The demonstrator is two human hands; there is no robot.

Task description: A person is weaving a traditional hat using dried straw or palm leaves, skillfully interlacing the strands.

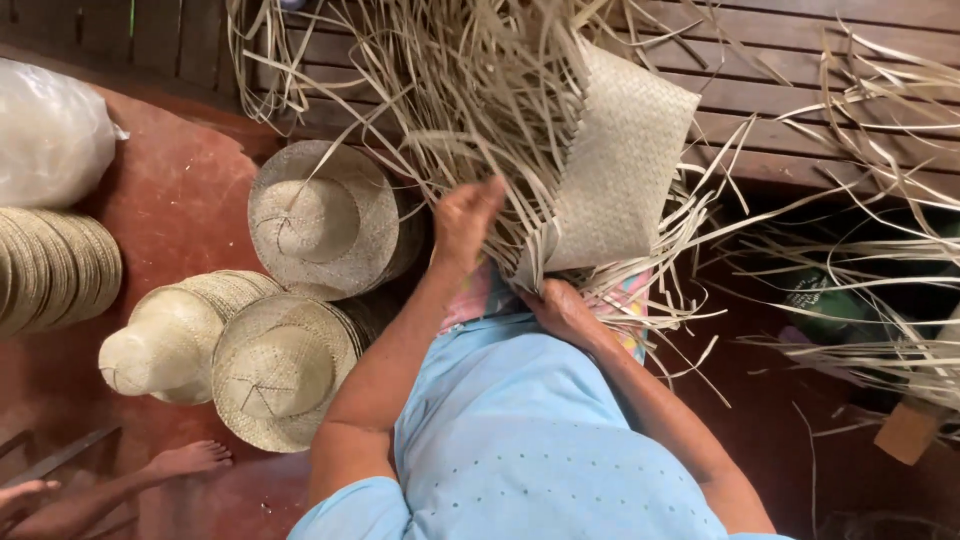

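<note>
Over the lap, both hands work a half-woven straw mat (620, 170).
Left hand (465, 222) is closed on loose straw strands (470, 90) at the mat's edge; right hand (562, 308) grips its lower corner. Stacked straw hats (300, 300) sit on the red floor (180, 200) to the left.

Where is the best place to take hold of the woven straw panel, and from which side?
Probably the woven straw panel is best held at its finished top-right edge, coming from the right: that edge is firm and free, while loose strips fringe the left and bottom.
</note>
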